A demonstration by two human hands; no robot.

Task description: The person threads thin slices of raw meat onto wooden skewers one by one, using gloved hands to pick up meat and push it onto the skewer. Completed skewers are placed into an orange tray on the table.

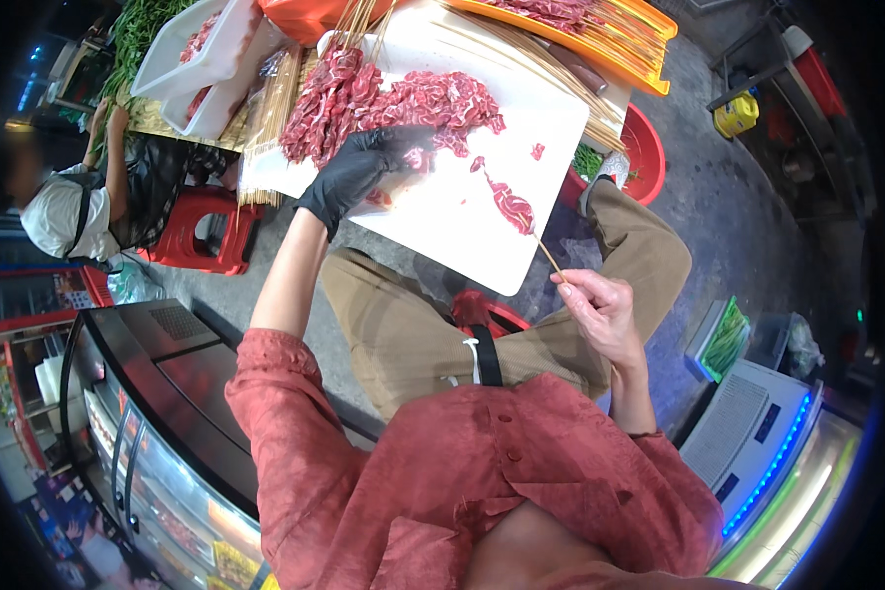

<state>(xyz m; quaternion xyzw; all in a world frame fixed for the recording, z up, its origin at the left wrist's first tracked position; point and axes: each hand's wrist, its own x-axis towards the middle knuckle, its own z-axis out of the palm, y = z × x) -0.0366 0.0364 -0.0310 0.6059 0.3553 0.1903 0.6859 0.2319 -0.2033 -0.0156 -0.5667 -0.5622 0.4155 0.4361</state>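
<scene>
My left hand point(361, 166), in a black glove, is over the white cutting board point(487, 265). Its fingers pinch a small slice of raw meat point(418, 159), partly hidden and blurred. My bare right hand point(597, 306) grips the lower end of a bamboo skewer point(549, 254) near the board's front right corner. Raw meat point(512, 206) is threaded along that skewer's upper part, resting over the board. Beyond my gloved hand lies a heap of sliced raw meat point(442, 103). Left of the heap, loaded meat skewers point(328, 110) are piled with their sticks pointing away.
Bare bamboo skewers point(276, 125) lie in plastic left of the board. An orange tray point(653, 44) holds meat skewers at the far right. White plastic tubs point(184, 70) contain meat. Another person point(81, 206) handles greens at left, by a red stool point(206, 236). A red basin point(645, 155) stands right.
</scene>
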